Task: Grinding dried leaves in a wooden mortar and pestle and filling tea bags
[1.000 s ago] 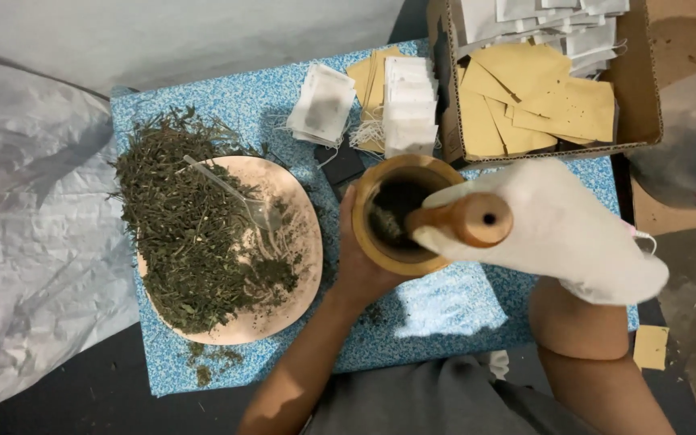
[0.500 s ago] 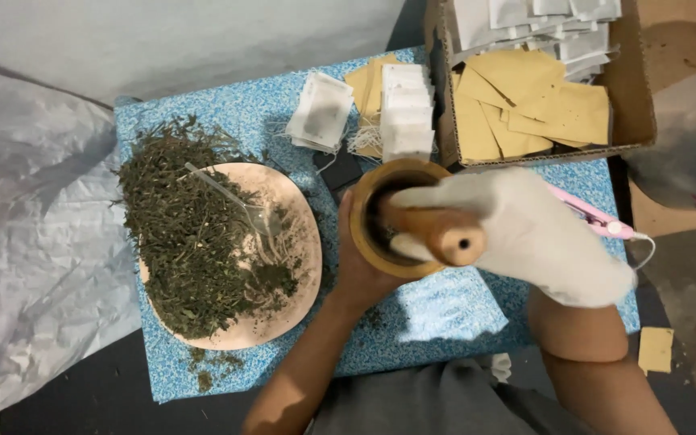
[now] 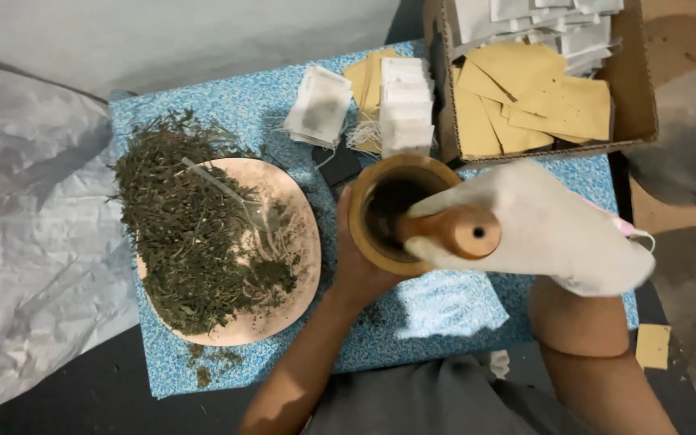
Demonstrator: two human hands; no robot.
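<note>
- Head view: my left hand is wrapped closed around the wooden mortar on the blue mat.
- My right hand, under a white cloth, grips the wooden pestle; its tip sits inside the mortar.
- The plate of dried herbs lies just left.
- The cardboard box stands behind.

A home herb-packing spot: dried herbs on a plate, a mortar, sachets and a box of envelopes.
</note>
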